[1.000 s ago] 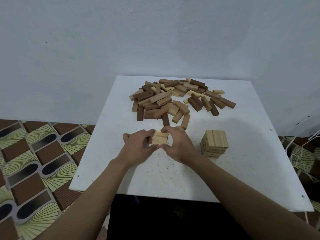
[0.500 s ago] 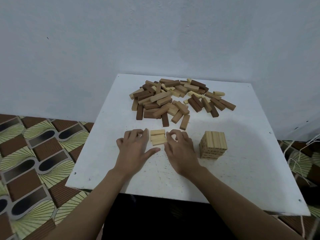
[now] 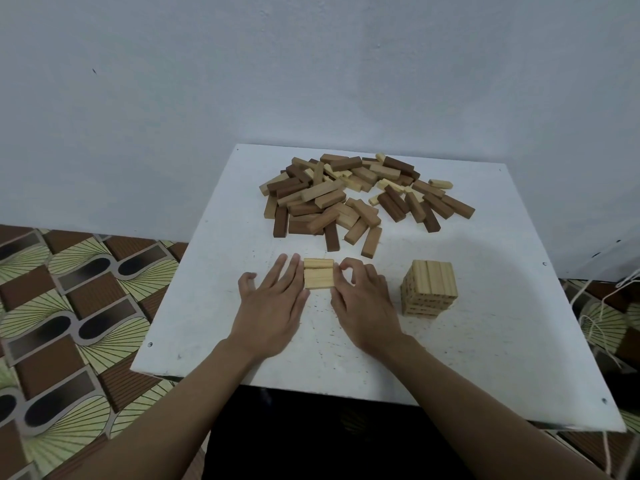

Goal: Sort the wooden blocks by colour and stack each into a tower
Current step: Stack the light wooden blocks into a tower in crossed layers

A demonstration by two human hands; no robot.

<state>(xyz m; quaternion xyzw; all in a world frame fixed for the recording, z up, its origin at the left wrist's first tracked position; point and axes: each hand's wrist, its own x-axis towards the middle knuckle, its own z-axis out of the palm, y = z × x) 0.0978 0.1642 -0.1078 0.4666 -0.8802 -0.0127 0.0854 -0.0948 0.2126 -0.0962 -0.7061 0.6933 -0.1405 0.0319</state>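
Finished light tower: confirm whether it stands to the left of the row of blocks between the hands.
No, the light tower stands right of the row of blocks, beyond the right hand.

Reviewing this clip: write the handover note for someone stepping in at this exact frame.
Left hand: flat on the table, fingers against the left end of the light block row; holds nothing.
Right hand: fingers curled at the row's right end; holds nothing.
Row: light blocks side by side on the white table, between the hands.
Done: one light tower stands to the right of the hands.
Left: the mixed pile at the far side still holds light, medium and dark blocks; sort and stack them.
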